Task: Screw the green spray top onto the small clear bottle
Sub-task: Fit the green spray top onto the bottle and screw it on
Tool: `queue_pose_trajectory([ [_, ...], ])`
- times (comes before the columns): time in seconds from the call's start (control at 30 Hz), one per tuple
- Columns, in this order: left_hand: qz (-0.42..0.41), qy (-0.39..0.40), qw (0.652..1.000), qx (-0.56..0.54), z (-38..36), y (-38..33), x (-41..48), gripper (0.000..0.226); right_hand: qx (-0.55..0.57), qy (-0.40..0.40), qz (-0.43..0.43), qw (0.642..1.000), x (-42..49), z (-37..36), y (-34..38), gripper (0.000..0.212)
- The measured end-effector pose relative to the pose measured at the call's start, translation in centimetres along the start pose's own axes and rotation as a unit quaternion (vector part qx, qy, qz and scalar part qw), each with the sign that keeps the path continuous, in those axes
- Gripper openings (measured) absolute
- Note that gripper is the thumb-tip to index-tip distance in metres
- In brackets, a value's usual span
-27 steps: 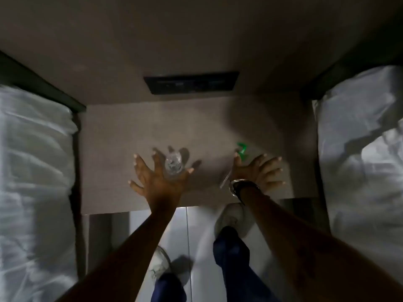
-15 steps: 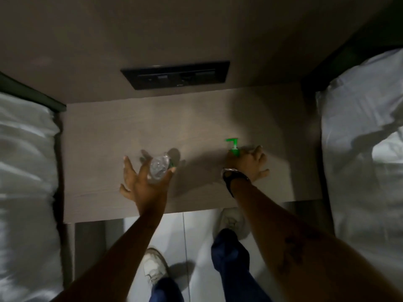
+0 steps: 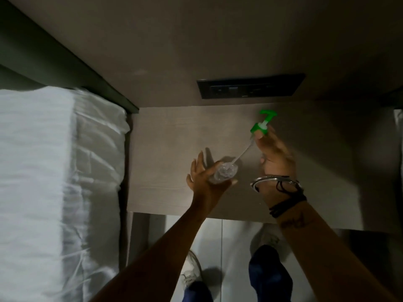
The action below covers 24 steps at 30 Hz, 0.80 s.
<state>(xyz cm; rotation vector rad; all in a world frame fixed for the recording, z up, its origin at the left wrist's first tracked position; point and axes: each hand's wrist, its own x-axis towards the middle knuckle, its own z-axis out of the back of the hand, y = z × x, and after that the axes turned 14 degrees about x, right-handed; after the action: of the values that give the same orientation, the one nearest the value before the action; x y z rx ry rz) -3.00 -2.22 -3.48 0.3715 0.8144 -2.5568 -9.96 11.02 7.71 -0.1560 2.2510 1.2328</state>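
My left hand [image 3: 204, 182] grips the small clear bottle [image 3: 224, 172] just above the wooden bedside table [image 3: 165, 149], its mouth turned up towards me. My right hand [image 3: 275, 155] pinches the green spray top [image 3: 261, 124] by its collar, lifted and tilted up to the right of the bottle. Its thin clear dip tube [image 3: 243, 154] slants down-left, and the tube's end sits at the bottle's mouth. The green collar is well apart from the bottle's neck.
A white bed [image 3: 54, 182] lies along the left, and another white edge [image 3: 399, 123] shows at the far right. A dark socket panel [image 3: 250, 86] is set in the wall behind the table. My feet stand on the pale floor [image 3: 229, 247] below.
My right hand picked the green spray top off the table and raised it, bringing the tube's end to the bottle. My left hand closed around the bottle. The view shifted left.
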Motion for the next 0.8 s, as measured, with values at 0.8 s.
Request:
queue_pose_trajectory([
  [0.8,-0.074,-0.025,0.995,0.062,0.2,1.9,0.3,0.066,-0.534,0.223,0.211,0.788,1.2,4.6,-7.3,0.067],
])
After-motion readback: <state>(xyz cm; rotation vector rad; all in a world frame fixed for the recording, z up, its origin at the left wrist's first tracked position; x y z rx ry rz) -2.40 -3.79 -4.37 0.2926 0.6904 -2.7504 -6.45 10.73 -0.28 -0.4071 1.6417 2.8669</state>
